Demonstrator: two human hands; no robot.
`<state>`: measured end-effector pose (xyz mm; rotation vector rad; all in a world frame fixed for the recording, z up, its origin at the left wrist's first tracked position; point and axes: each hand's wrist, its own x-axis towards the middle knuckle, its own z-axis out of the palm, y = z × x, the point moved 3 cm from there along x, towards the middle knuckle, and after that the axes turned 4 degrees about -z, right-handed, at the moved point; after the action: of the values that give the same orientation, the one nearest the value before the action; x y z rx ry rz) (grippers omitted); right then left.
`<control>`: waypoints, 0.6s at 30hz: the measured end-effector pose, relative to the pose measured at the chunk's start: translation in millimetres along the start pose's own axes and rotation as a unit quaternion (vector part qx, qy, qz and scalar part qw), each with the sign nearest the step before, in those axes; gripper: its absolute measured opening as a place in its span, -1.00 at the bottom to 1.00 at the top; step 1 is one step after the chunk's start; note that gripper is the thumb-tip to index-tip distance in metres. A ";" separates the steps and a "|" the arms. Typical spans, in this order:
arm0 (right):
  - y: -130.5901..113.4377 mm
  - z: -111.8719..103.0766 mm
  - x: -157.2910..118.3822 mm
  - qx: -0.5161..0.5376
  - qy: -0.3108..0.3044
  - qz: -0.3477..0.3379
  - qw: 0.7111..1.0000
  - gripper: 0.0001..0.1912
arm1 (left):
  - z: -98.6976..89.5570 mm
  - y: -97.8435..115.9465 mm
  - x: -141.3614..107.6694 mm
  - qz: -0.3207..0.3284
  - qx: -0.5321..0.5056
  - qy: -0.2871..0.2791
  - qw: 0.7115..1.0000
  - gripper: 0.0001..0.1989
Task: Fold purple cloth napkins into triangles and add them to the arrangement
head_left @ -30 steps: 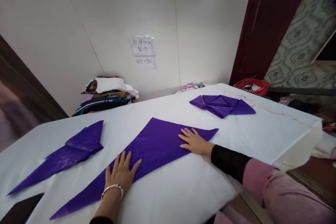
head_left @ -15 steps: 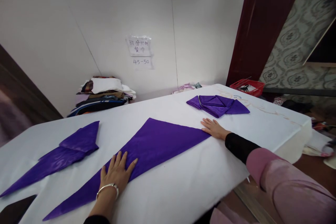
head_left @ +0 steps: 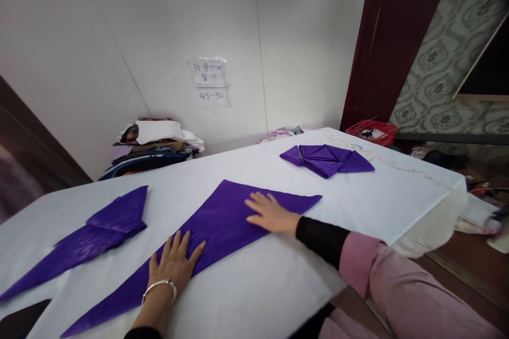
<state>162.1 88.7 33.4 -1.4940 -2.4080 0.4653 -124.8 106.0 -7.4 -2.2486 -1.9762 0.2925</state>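
A purple cloth (head_left: 226, 222) folded into a wide triangle lies flat on the white-covered table (head_left: 254, 296). My left hand (head_left: 173, 262), with a silver bangle at the wrist, rests flat on its left part, fingers spread. Over its right part is my right hand (head_left: 271, 213), palm down with the fingers apart, holding nothing. Further left lies another folded purple cloth (head_left: 99, 230), long and pointed at its near end. Behind and to the right sits a purple cloth folded in several layers (head_left: 326, 160).
Stacked clothes (head_left: 153, 143) stand against the white wall at the back left. A red basket (head_left: 371, 132) is beyond the table's far right end. At the lower left corner lies a dark flat object (head_left: 24, 319). Paper signs (head_left: 210, 80) hang on the wall.
My right hand has moved left from the cloth's right tip onto its middle right. My left hand stays on the cloth. The view has shifted slightly.
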 end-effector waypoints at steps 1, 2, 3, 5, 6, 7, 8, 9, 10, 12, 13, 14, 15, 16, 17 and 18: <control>-18.8 12.4 6.2 0.018 -0.017 -0.036 0.999 -0.25 | -0.4 0.1 -0.7 0.002 0.004 0.001 1.000 -0.53; -33.8 23.5 10.4 0.029 -0.037 -0.062 0.997 -0.24 | -1.0 0.5 -1.6 0.004 0.009 0.002 1.000 -0.52; -45.3 32.4 12.8 0.037 -0.051 -0.087 0.994 -0.24 | -1.6 0.9 -2.4 0.007 0.015 0.002 1.000 -0.52; -55.2 42.7 13.1 0.040 -0.071 -0.111 0.990 -0.23 | -2.6 1.8 -3.8 0.011 0.022 -0.001 1.000 -0.52; -54.2 44.1 11.6 0.038 -0.076 -0.112 0.990 -0.22 | -2.8 2.1 -4.1 0.010 0.022 -0.002 1.000 -0.53; -49.8 43.4 9.1 0.034 -0.078 -0.106 0.991 -0.21 | -3.0 2.2 -4.1 0.009 0.019 -0.002 1.000 -0.54; -42.7 40.9 5.7 0.028 -0.080 -0.095 0.992 -0.21 | -2.8 2.1 -3.8 0.006 0.015 -0.002 1.000 -0.54; -33.6 37.1 1.4 0.021 -0.080 -0.082 0.993 -0.20 | -2.6 1.8 -3.3 0.003 0.008 0.000 1.000 -0.55; -22.9 32.3 -3.7 0.012 -0.077 -0.066 0.995 -0.20 | -2.1 1.3 -2.7 0.000 -0.002 0.002 1.000 -0.55; 1.3 21.5 -16.3 -0.009 -0.070 -0.031 0.997 -0.21 | -0.6 0.1 -1.6 -0.005 -0.022 0.006 1.000 -0.54; 14.3 15.9 -23.7 -0.020 -0.064 -0.011 0.998 -0.22 | 0.1 -0.4 -1.0 -0.004 -0.030 0.009 1.000 -0.54; 27.8 10.9 -31.6 -0.031 -0.064 0.009 0.997 -0.23 | 0.8 -0.6 -0.6 -0.001 -0.037 0.011 0.999 -0.54; 41.5 5.8 -39.9 -0.043 -0.057 0.029 0.997 -0.24 | 1.4 -0.7 -0.3 0.001 -0.044 0.013 0.999 -0.53; 55.3 1.1 -48.6 -0.054 -0.048 0.046 0.996 -0.26 | 1.8 -0.7 0.0 -0.001 -0.053 0.015 0.999 -0.52; 69.6 -3.3 -57.6 -0.069 -0.040 0.067 0.995 -0.27 | 1.9 -0.6 0.2 -0.006 -0.063 0.017 0.998 -0.50; 84.0 -7.4 -66.7 -0.085 -0.032 0.085 0.992 -0.29 | 1.7 -0.5 0.2 -0.017 -0.075 0.018 0.997 -0.47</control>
<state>262.2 64.6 2.3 -1.7928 -2.4336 0.3542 -125.6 106.3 -9.0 -2.2883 -2.0792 0.1038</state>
